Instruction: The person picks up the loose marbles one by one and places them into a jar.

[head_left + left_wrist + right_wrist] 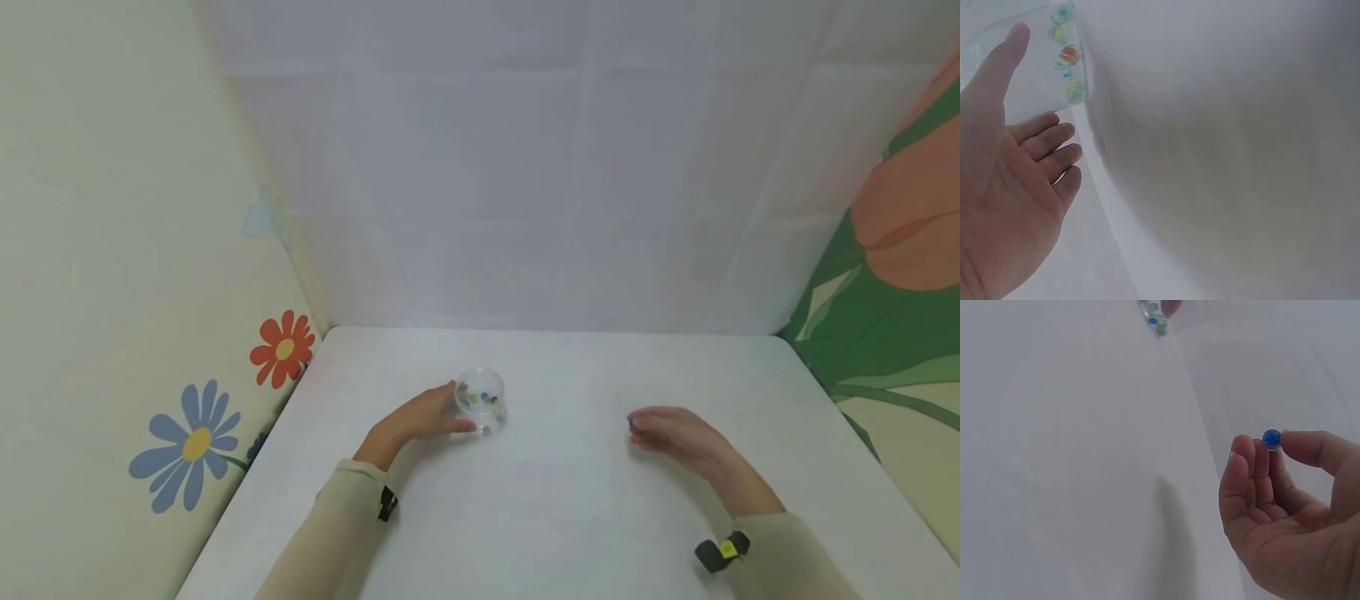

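A clear plastic cup [480,385] stands on the white table with several coloured glass marbles [483,398] at its bottom. Its left side is held by my left hand [423,414], thumb at the near side and fingers around the far side. The left wrist view shows the marbles [1069,55] through the cup's wall, with the left hand [1019,175] against it. Well to the right of the cup, my right hand [678,437] pinches a blue marble [1272,439] between thumb and fingertips, above the table. The other fingers of the right hand [1291,519] are curled.
The white tabletop [555,517] has rounded far corners and meets a white creased cloth [525,167] at the back. Flower-printed panels stand at the left [112,292] and the right [900,333]. A black band with a camera [722,552] sits on the right wrist.
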Tool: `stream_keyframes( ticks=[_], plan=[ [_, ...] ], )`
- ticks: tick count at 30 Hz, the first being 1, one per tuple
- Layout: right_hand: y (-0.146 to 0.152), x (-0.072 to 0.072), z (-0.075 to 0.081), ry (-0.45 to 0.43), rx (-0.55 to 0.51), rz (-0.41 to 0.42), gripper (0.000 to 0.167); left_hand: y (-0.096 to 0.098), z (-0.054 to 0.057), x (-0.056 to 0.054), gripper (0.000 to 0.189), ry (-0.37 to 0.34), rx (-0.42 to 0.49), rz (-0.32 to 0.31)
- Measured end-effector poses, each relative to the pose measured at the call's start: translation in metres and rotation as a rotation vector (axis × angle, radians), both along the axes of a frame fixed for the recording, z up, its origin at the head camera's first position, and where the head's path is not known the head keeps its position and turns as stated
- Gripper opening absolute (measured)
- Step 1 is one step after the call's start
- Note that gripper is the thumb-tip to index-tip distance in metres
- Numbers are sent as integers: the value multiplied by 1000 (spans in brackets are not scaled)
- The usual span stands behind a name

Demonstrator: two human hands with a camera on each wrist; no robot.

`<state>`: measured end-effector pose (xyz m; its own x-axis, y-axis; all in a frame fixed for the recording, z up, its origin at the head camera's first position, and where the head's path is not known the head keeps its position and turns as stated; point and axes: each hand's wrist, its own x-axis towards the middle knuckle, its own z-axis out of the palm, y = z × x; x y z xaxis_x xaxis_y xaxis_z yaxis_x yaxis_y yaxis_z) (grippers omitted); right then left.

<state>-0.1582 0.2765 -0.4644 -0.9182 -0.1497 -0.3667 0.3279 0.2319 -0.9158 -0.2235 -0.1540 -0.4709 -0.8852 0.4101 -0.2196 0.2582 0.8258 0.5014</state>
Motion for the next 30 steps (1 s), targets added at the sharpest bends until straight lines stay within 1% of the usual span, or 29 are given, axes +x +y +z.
stream_keyframes(
  ticks=[3,14,20,23,30],
  plan=[
    [-5,-1,2,0,-29,0,45,0,1,1,106,-5,3,3],
    [-18,-10,5,-2,-193,69,51,-1,1,-1,107,7,12,-13],
    [-26,-14,5,-13,-293,91,44,-1,-1,-2,107,12,13,-17],
    [-30,-16,4,-28,-315,80,42,-1,-2,-3,108,9,9,-15],
    [-40,-21,2,-51,-307,50,48,-2,-1,-3,108,3,14,-15]
  ],
)
